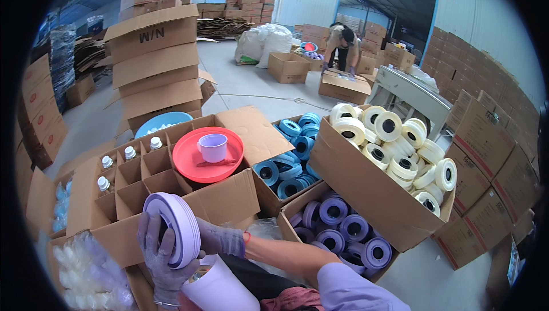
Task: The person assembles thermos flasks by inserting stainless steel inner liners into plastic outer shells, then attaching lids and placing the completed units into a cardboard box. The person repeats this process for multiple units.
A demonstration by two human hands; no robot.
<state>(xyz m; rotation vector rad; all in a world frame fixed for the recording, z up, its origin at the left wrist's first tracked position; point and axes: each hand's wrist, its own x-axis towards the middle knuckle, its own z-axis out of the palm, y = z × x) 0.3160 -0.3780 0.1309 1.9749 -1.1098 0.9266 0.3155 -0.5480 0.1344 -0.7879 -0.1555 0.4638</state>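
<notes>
My left hand (pixel 159 260), in a grey glove, has its fingers wrapped round the rim of a thick purple ring-shaped lid (pixel 184 232) with ridged sides, tilted upright. Behind that lid, my right hand (pixel 222 238), gloved as well, reaches in from the right; its fingers are hidden. Just below both hands a pale purple cylindrical container (pixel 224 288) leans at my lap, its open end toward my left hand. Beyond them, a pale purple mug (pixel 213 148) and a small red piece (pixel 216 163) rest on a round red tray (pixel 186 169).
The tray sits on a divided carton (pixel 130 199) with several white-capped bottles. Cartons hold purple lids (pixel 333 211), blue lids (pixel 289 165) and cream lids (pixel 389 127). Clear plastic-wrapped pieces (pixel 91 274) lie at lower left. A person (pixel 342 48) bends over a carton farther off.
</notes>
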